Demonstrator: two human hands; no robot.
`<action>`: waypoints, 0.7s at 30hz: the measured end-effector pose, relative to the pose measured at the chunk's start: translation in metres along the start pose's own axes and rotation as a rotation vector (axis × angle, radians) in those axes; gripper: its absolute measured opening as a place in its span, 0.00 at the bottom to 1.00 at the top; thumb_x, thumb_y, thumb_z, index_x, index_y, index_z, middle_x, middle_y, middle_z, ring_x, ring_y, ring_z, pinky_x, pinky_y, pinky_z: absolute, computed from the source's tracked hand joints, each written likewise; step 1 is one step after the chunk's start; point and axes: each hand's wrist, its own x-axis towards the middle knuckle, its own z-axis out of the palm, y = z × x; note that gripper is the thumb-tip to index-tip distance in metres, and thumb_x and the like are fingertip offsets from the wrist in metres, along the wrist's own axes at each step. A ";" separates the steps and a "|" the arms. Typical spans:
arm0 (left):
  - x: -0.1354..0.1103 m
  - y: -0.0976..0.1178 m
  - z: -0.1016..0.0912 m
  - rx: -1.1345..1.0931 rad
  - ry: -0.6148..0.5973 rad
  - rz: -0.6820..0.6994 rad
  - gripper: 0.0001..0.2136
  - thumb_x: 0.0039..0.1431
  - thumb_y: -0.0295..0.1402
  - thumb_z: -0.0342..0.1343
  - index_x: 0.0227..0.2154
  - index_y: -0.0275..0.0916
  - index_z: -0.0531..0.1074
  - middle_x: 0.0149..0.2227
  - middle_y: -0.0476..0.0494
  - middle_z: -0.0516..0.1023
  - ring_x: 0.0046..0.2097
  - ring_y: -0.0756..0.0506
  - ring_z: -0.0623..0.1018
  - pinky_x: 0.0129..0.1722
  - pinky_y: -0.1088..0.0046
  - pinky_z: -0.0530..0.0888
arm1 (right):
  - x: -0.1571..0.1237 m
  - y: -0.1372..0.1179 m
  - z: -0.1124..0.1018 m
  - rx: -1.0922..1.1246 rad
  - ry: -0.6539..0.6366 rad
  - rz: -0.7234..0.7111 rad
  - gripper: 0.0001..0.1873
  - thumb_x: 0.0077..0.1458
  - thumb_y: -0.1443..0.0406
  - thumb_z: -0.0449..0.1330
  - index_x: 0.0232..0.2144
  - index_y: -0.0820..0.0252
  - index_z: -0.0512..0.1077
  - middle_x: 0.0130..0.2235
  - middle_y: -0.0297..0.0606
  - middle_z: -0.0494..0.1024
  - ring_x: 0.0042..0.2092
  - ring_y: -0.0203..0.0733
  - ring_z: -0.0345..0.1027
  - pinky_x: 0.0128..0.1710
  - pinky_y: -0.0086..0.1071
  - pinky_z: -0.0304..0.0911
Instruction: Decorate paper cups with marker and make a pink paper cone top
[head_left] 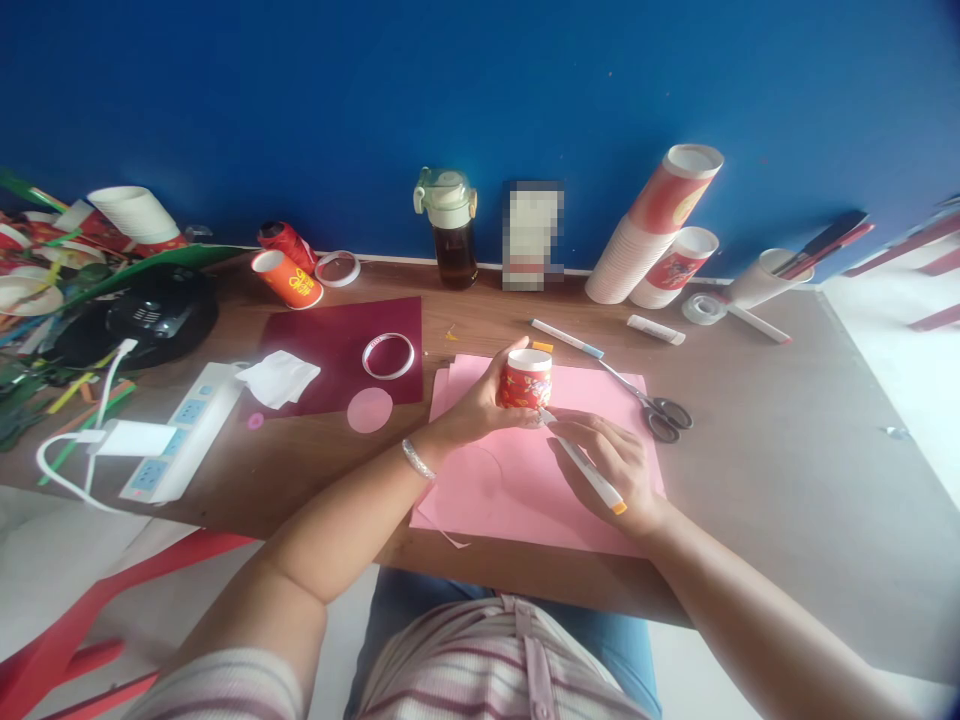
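Note:
My left hand (480, 400) grips a small red patterned paper cup (526, 380) and holds it down on a pink sheet of paper (517, 480). My right hand (607, 460) holds a white pen (585, 465) with an orange end, its tip touching the paper at the cup's base. A bracelet sits on my left wrist.
Scissors (660, 412) and a second pen (566, 338) lie just beyond the pink sheet. A dark red sheet (330, 345) carries a ring (388, 356) and a pink disc (370, 410). A power strip (184, 430) lies left. Stacked cups (652, 225) and a bottle (450, 225) stand by the blue wall.

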 end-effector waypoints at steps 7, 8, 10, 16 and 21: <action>0.000 0.000 0.001 -0.033 0.105 0.040 0.43 0.50 0.31 0.70 0.67 0.51 0.57 0.57 0.39 0.71 0.51 0.38 0.75 0.48 0.59 0.76 | 0.000 -0.001 -0.001 0.003 0.004 0.020 0.19 0.59 0.73 0.61 0.52 0.57 0.70 0.36 0.42 0.81 0.37 0.46 0.79 0.35 0.38 0.76; 0.001 0.000 0.000 -0.060 0.109 0.047 0.40 0.51 0.31 0.69 0.66 0.50 0.59 0.57 0.40 0.71 0.52 0.39 0.75 0.48 0.60 0.76 | 0.000 -0.001 -0.002 0.002 0.006 0.017 0.19 0.59 0.73 0.61 0.53 0.57 0.70 0.36 0.42 0.81 0.36 0.46 0.78 0.34 0.38 0.76; 0.002 -0.001 -0.002 -0.114 0.093 0.063 0.35 0.51 0.31 0.69 0.62 0.48 0.64 0.57 0.40 0.72 0.52 0.39 0.75 0.49 0.61 0.76 | 0.000 -0.001 -0.003 -0.014 0.004 0.012 0.20 0.59 0.73 0.61 0.53 0.57 0.69 0.36 0.43 0.81 0.36 0.45 0.78 0.34 0.38 0.76; 0.003 -0.003 -0.006 -0.186 0.002 0.030 0.27 0.51 0.30 0.67 0.56 0.42 0.70 0.53 0.39 0.76 0.52 0.39 0.76 0.50 0.61 0.74 | 0.001 0.001 -0.003 -0.021 0.012 0.012 0.19 0.60 0.74 0.61 0.52 0.60 0.69 0.41 0.48 0.82 0.41 0.47 0.80 0.37 0.38 0.77; 0.001 -0.002 -0.005 -0.209 -0.057 0.002 0.26 0.56 0.31 0.63 0.58 0.44 0.69 0.51 0.40 0.77 0.52 0.39 0.77 0.52 0.60 0.73 | 0.002 0.001 -0.003 0.001 0.006 0.002 0.20 0.60 0.74 0.61 0.54 0.58 0.69 0.40 0.46 0.82 0.40 0.47 0.80 0.37 0.39 0.78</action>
